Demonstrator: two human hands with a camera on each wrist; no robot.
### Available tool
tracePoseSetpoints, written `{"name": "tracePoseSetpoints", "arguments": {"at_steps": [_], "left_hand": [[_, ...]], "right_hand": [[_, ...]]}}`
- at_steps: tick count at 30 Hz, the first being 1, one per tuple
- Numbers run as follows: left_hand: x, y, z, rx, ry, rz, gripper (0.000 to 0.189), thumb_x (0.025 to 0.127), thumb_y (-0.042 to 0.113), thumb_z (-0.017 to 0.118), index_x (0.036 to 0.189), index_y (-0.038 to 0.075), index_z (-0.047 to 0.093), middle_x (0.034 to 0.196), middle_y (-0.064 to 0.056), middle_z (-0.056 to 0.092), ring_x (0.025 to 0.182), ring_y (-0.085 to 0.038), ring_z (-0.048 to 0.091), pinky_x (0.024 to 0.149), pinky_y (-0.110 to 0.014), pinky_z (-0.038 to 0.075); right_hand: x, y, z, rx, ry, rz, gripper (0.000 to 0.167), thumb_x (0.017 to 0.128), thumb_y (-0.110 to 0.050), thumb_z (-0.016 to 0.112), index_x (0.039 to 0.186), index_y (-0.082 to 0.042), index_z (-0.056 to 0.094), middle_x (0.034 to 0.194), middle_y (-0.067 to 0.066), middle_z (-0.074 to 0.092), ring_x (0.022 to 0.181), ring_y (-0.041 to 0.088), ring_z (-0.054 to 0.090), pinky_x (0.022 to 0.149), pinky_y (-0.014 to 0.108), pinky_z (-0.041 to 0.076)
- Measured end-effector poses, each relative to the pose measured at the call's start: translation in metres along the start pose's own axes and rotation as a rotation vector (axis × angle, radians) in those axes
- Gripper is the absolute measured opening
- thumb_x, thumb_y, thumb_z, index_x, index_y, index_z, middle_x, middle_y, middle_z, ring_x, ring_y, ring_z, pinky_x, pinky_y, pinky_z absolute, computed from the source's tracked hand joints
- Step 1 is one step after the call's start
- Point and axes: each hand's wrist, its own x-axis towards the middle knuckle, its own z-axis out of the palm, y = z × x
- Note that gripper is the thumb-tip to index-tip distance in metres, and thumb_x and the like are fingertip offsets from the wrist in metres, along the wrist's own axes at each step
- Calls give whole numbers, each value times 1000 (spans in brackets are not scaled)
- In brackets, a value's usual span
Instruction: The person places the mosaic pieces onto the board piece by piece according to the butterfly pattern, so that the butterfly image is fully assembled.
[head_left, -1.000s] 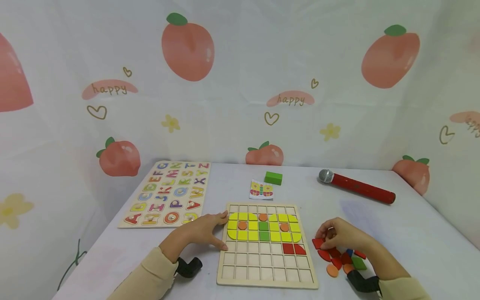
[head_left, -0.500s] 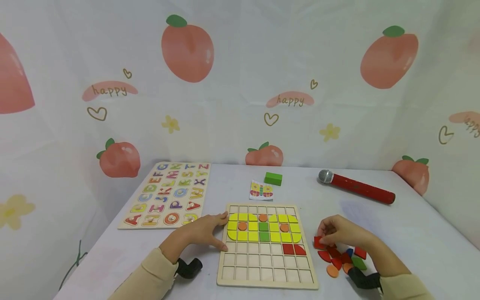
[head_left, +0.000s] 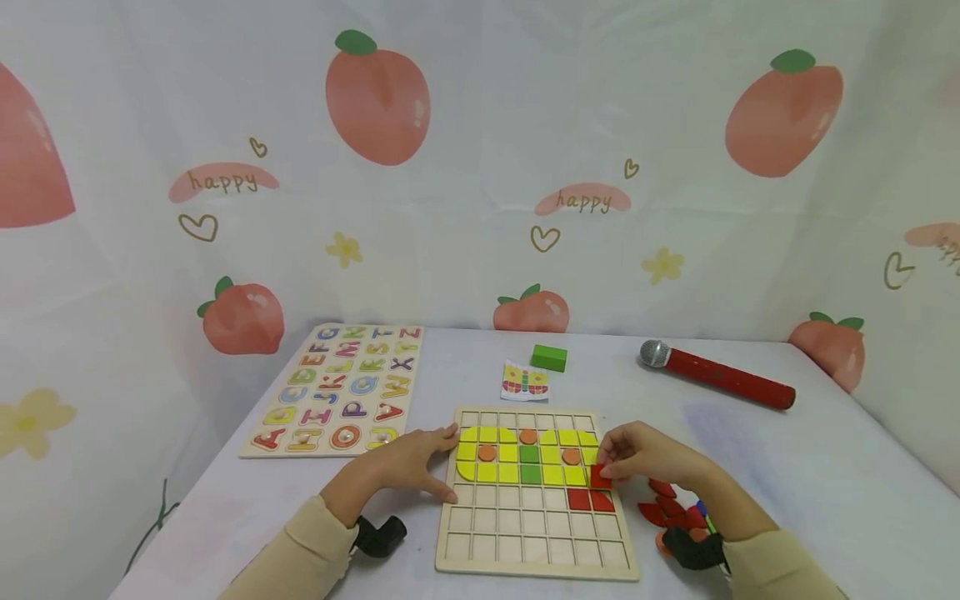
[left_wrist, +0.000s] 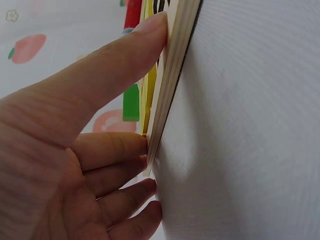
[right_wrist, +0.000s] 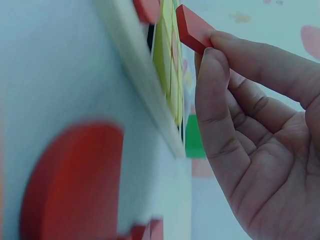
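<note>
My right hand point(head_left: 656, 458) pinches a red square tile point(head_left: 599, 477) by its edge, between thumb and fingertips. It holds the tile above the right side of a wooden grid board point(head_left: 534, 548). In the right wrist view the tile point(right_wrist: 194, 29) is tilted and apart from the board. Yellow, green and orange pieces fill the board's upper rows in a winged pattern. Just below them sit a red square and a red quarter-round piece point(head_left: 602, 500). My left hand point(head_left: 408, 461) rests against the board's left edge, thumb and fingers spread; the left wrist view shows fingertips touching that edge point(left_wrist: 167, 75).
Loose red, orange, green and blue pieces point(head_left: 670, 508) lie right of the board, partly under my right forearm. Behind the board are a butterfly picture card point(head_left: 525, 382) and a green block point(head_left: 549, 358). An alphabet board point(head_left: 337, 392) lies left, a red microphone point(head_left: 720, 375) back right.
My right hand has lifted the red square tile from the loose pieces and carried it left over the board's right edge. The left hand stays at the board's left edge.
</note>
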Motion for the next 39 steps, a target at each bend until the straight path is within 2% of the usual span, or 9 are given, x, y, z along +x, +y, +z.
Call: {"name": "tracePoseSetpoints", "arguments": {"at_steps": [10,24,28,33,39], "left_hand": [[-1,2,-1,-2,3,4,92,67,45,80,142,9,39,153,-6,29,140,-31,28,113,-50,28],[0,1,-1,4,0,-1,92,67,45,80,142,10,40,153,-6,29,140,-31,29,113,-50,28],[-1,1,-1,4,-1,-5,92,67,46,79,142,11,39,153,-5,29,140,-30,28,113,-50,28],[-1,1,-2,0,-1,1,92,67,46,79,142,10,39,153,-6,29,140,-31,28,113,-50,28],[-1,0,-1,-8,-4,9,92,67,45,80,142,10,39,153,-7,29,140,-32,28,113,-50,28]], "right_hand": [[20,-15,14,-17,-51,-36,20,83,-15,69,91,1,61,78,1,58,73,13,53,63,19,49],[30,-22,31,36,-88,21,15,81,-12,71,88,0,65,79,4,65,65,12,59,67,27,57],[31,-23,35,-2,-79,13,14,79,-12,73,86,-2,65,77,3,64,65,12,58,66,25,56],[31,-25,39,-83,-75,-34,13,79,-13,73,83,-5,65,75,2,62,66,14,55,62,22,51],[31,-27,42,-85,-78,-43,12,79,-12,74,83,-5,65,75,2,63,65,14,56,62,21,53]]}}
